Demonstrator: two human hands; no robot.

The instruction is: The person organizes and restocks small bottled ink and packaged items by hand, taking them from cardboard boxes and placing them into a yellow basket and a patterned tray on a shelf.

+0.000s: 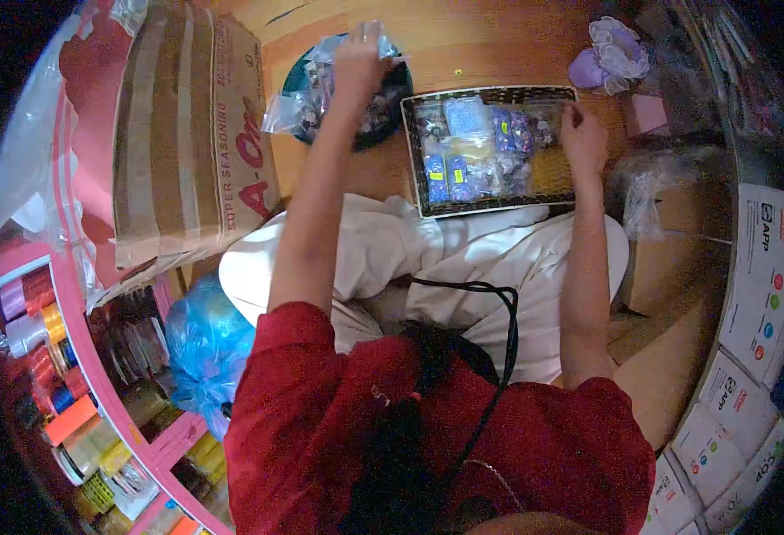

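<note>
My left hand (362, 58) is over a round dark-green basket (406, 100), its fingers closed on a clear plastic packet (385, 43). Several small clear packets (310, 100) with dark bits inside fill this basket, and one hangs over its left side. To the right, a rectangular dark wicker tray (476, 210) with a pale rim lies in front of my crossed legs. It holds blue packets (436, 178), purple packets (512, 131) and clear ones. My right hand (585, 134) is at the tray's right edge, fingertips pinched together; whatever is between them is hidden.
A large cardboard box (182, 134) stands on the left, above a pink shelf (98, 370) with spools and rolls. A blue plastic bag (209, 339) sits beside my left knee. On the right are a purple lace item (610, 58), a brown carton (677, 267) and stacked white packs (757, 276).
</note>
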